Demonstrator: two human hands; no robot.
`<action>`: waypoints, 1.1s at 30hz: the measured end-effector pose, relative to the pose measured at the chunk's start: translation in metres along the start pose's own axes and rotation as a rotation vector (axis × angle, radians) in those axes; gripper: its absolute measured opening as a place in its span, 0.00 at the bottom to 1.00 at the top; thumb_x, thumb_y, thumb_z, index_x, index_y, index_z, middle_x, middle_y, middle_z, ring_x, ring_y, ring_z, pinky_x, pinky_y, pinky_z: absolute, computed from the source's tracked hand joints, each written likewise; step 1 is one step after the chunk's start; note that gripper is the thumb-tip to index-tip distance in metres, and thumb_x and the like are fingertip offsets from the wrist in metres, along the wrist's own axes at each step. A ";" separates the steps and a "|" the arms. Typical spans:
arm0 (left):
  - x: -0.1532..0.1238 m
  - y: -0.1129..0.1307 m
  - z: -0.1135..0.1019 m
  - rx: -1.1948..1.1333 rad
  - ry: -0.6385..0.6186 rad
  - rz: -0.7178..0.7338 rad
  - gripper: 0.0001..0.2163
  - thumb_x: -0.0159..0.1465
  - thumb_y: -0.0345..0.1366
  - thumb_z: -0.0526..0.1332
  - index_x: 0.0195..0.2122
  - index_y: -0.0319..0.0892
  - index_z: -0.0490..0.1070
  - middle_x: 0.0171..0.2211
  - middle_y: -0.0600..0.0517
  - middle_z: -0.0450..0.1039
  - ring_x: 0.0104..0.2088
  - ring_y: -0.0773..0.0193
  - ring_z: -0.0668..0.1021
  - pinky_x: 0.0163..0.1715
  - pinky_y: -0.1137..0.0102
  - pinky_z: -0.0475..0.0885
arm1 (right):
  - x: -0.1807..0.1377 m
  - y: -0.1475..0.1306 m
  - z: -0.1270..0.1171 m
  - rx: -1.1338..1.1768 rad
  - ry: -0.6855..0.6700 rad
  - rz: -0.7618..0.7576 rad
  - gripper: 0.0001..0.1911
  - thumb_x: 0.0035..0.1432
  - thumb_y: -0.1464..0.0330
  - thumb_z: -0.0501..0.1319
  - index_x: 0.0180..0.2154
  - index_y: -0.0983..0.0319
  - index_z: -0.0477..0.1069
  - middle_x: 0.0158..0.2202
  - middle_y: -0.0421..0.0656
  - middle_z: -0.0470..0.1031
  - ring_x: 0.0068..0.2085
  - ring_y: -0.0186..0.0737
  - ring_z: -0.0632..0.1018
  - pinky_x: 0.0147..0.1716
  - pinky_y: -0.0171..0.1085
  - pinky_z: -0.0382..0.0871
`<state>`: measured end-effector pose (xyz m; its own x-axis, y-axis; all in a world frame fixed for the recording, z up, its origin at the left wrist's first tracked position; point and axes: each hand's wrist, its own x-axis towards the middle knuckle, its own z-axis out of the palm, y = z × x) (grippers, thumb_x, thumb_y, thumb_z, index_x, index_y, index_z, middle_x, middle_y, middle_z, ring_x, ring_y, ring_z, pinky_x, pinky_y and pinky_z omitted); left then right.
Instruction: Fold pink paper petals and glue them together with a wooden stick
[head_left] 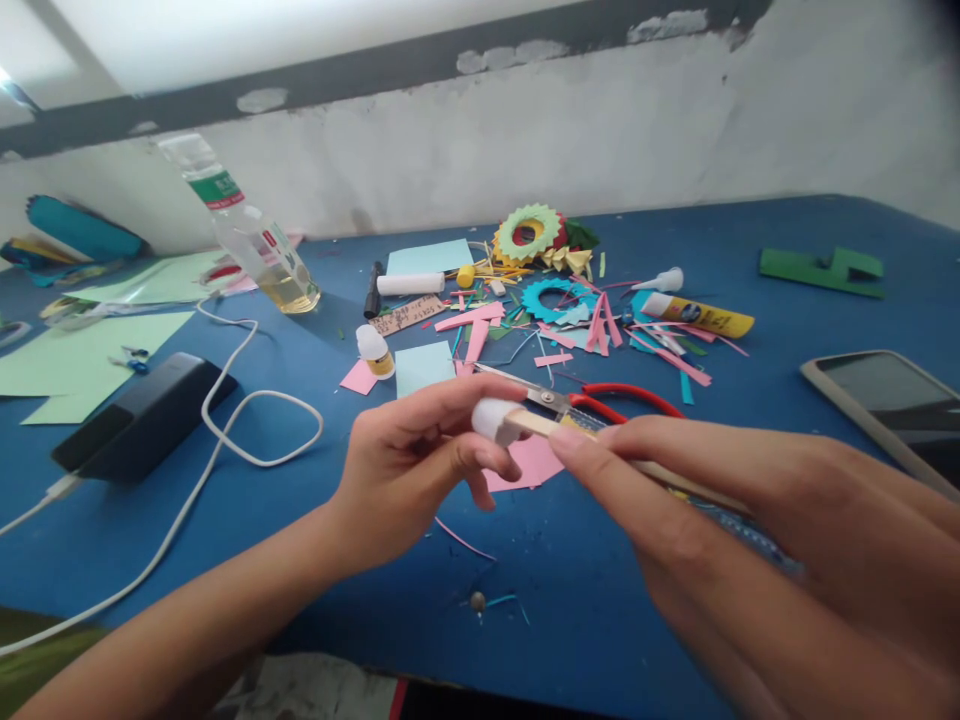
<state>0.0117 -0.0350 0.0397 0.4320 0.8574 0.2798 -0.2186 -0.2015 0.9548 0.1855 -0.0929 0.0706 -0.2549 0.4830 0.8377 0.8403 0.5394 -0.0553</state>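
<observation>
Holding a rounded white piece (493, 419) near the centre of the frame, the left hand (405, 475) is gripping it between thumb and fingers, lightly it seems. The right hand (712, 510), at lower right, is pinching a flat wooden stick (534, 424) whose near end is meeting the white piece; whether the two are joined, I cannot tell.

That contact is looking like the weak spot: if the stick is pushing off-centre, the white piece could be twisting out of the left fingers, and too hard a squeeze could be denting it if it is soft. A slip of the stick could be jabbing the left thumb.

Red-handled scissors (630, 398) are lying just behind the hands, so a careless knuckle could be catching them. Pink paper (531, 465) is lying beneath the grip, where anything dropping could be landing on it.

At bottom centre, a small round bead (478, 602) is resting toward the near side of the desk (570, 640); a brushing wrist could be rolling it off. At left, the white cable (196, 490) is looping near the left forearm, inviting a snag.
</observation>
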 end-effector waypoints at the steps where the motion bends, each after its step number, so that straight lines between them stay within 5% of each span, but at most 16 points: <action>1: 0.001 0.001 0.000 -0.005 -0.005 -0.017 0.08 0.58 0.35 0.64 0.38 0.43 0.75 0.21 0.58 0.72 0.19 0.74 0.74 0.20 0.82 0.73 | 0.001 -0.001 0.001 0.001 -0.006 -0.014 0.17 0.63 0.70 0.51 0.29 0.59 0.77 0.28 0.39 0.79 0.27 0.33 0.78 0.28 0.28 0.73; 8: 0.006 0.004 -0.001 -0.053 -0.027 -0.066 0.11 0.54 0.39 0.67 0.34 0.39 0.76 0.23 0.55 0.74 0.17 0.72 0.74 0.17 0.80 0.73 | 0.001 0.000 0.003 0.056 -0.037 0.082 0.20 0.64 0.68 0.48 0.29 0.59 0.77 0.29 0.39 0.79 0.27 0.32 0.79 0.29 0.27 0.72; 12: 0.006 0.002 -0.003 -0.056 -0.042 -0.064 0.11 0.55 0.39 0.66 0.35 0.38 0.76 0.25 0.53 0.76 0.18 0.72 0.75 0.18 0.79 0.74 | -0.007 0.005 -0.002 0.084 -0.165 0.069 0.17 0.63 0.62 0.51 0.34 0.59 0.78 0.33 0.41 0.79 0.28 0.35 0.79 0.26 0.29 0.72; 20: 0.004 -0.003 -0.005 -0.070 -0.061 -0.096 0.11 0.58 0.40 0.63 0.38 0.40 0.76 0.27 0.52 0.77 0.20 0.71 0.76 0.18 0.78 0.74 | -0.007 -0.013 0.006 0.010 0.002 0.375 0.17 0.63 0.63 0.52 0.29 0.57 0.78 0.31 0.38 0.79 0.24 0.32 0.76 0.26 0.33 0.69; 33: 0.006 -0.001 -0.005 0.153 -0.094 -0.062 0.14 0.58 0.45 0.61 0.36 0.38 0.77 0.25 0.52 0.75 0.19 0.72 0.74 0.20 0.80 0.74 | -0.014 0.001 -0.003 0.052 -0.158 0.090 0.15 0.64 0.68 0.50 0.39 0.59 0.76 0.37 0.38 0.79 0.37 0.36 0.78 0.39 0.33 0.69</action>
<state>0.0103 -0.0276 0.0403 0.5216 0.8239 0.2217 -0.0565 -0.2260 0.9725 0.1911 -0.1016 0.0606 -0.2555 0.6310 0.7325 0.8383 0.5220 -0.1573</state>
